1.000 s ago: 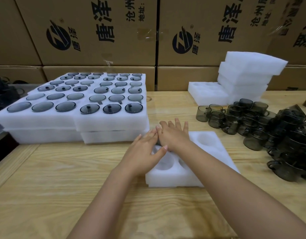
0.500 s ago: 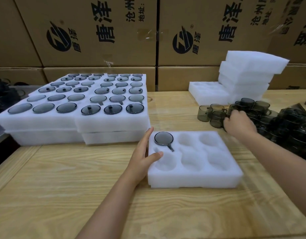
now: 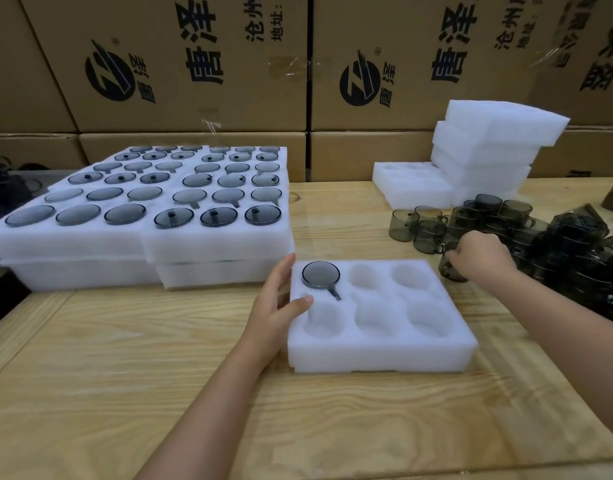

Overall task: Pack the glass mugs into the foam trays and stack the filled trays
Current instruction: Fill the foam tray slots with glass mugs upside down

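Hands at work: the left hand (image 3: 275, 304), fingers straight and thumb on top, braces the left edge of the foam tray (image 3: 384, 355), while the right hand (image 3: 482, 255) curls round a glass mug (image 3: 449, 271) at the loose cluster (image 3: 488, 216) just right of it. Lifted clear of its neighbours, handle turned to the pocket's notch, it should seat beside the packed mug (image 3: 320, 274).

Matt white foam tray (image 3: 381, 355), glossy smoky glass mugs (image 3: 433, 233), pale grained wooden table (image 3: 125, 375), printed brown cardboard boxes (image 3: 194, 64)
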### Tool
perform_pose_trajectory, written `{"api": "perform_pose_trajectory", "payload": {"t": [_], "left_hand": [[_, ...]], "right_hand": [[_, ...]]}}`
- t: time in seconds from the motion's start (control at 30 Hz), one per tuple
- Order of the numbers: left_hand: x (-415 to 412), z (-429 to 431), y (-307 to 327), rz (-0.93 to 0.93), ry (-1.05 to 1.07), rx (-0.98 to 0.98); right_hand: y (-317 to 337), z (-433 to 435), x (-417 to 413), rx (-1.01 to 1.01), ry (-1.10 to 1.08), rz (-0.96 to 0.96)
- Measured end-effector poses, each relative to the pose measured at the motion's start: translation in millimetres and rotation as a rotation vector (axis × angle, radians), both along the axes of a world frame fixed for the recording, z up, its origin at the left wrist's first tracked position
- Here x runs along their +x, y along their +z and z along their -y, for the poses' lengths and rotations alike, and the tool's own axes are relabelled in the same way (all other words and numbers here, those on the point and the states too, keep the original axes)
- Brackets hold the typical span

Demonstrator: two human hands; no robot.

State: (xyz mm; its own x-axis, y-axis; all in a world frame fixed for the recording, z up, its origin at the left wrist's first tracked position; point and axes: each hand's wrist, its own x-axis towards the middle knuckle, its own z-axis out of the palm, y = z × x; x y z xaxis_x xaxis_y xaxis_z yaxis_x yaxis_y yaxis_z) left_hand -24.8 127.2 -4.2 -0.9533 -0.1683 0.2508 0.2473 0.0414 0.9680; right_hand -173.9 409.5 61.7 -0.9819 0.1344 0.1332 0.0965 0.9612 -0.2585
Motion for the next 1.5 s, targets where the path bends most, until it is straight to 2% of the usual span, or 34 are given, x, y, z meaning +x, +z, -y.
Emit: {"api": "perform_pose_trajectory", "payload": {"t": [0.07, 0.17, 0.3, 0.43, 0.57, 0.73, 0.93, 1.03, 1.13, 1.27, 1.37, 1.5], "left_hand": [[-0.8, -0.4, 2.0, -0.04, 0.086, -0.024], [-1.0, -0.6, 10.4, -0.128, 0.222, -0.06], [-5.4, -6.8, 32.0, -0.163, 0.201, -0.136], [-15.0, -22.4, 46.4, -0.074, 0.137, -0.354], [-20.6, -40.7, 53.4, -0.037, 0.083, -0.64], [-20.5, -46.9, 50.5, -0.004, 0.022, -0.93], [-22.7, -46.5, 47.2, 0.03, 0.012, -1.03], [-24.0, -47.1, 43.7, 0.038, 0.009, -1.096], [-25.0, -46.9, 43.3, 0.016, 0.006, -1.153], [-24.4, -48.9, 43.3, 0.039, -0.01, -1.245], [-24.4, -48.4, 43.7, 0.084, -0.062, -1.285], [-24.0, -48.4, 44.4, 0.094, -0.074, -1.265]], "right_hand": [[5.6, -2.3, 6.6, -0.019, 0.034, -0.034], [25.2, -1.8, 19.4, -0.091, 0.168, -0.19], [53.9, 18.7, 43.2, -0.184, 0.447, -0.346], [52.7, 50.4, 65.1, -0.179, 0.725, -0.322], [35.3, 63.2, 69.3, -0.202, 0.851, -0.204], [25.2, 56.3, 63.6, -0.213, 0.884, -0.173], [21.9, 56.3, 58.9, -0.131, 0.936, -0.16], [17.1, 54.3, 56.1, -0.24, 0.912, -0.157], [14.1, 64.2, 47.3, -0.341, 0.795, -0.198], [-7.0, 87.2, 40.5, -0.04, 0.701, 0.17], [-21.4, 89.1, 39.4, 0.085, 0.688, 0.207], [-21.7, 89.0, 38.5, 0.085, 0.659, 0.21]]}}
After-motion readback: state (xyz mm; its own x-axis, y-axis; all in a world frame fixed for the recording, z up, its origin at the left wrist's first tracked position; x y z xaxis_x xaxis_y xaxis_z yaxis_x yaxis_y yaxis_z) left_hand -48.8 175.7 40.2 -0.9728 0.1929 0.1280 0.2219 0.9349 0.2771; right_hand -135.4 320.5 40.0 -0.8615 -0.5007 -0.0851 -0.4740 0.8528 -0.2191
